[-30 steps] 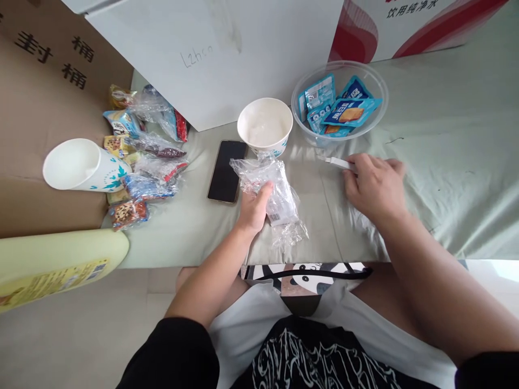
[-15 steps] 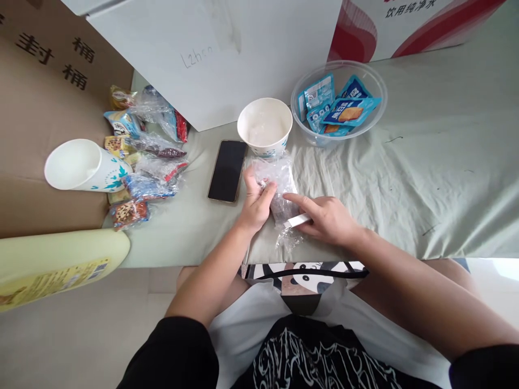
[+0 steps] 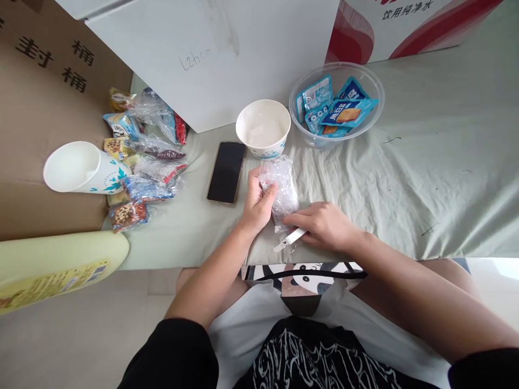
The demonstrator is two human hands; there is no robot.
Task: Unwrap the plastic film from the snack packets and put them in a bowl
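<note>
My left hand (image 3: 259, 200) is closed around the left side of a package in clear, crinkled plastic wrap (image 3: 284, 189), thumb lying on top. What is inside the wrap is hard to make out. In my right hand (image 3: 324, 227) is a slim white utility knife (image 3: 290, 239), its tip pointing down and left just past the package's near end. The right fingers touch or nearly touch the wrap's lower right edge. Just behind the package stands a white paper bowl (image 3: 263, 128) with a blue leaf print.
A black phone (image 3: 226, 172) lies left of the bowl. The clear plastic tub (image 3: 377, 116) at the back right holds several blue snack packets (image 3: 348, 112). Several wrapped snacks (image 3: 156, 154) and a tipped paper cup (image 3: 87, 167) lie at left. Boxes (image 3: 259, 48) line the back.
My right hand has moved slightly down, and the knife's tip now reaches farther down and left. My left thumb and fingers have closed more around the package, which shows more of its top.
</note>
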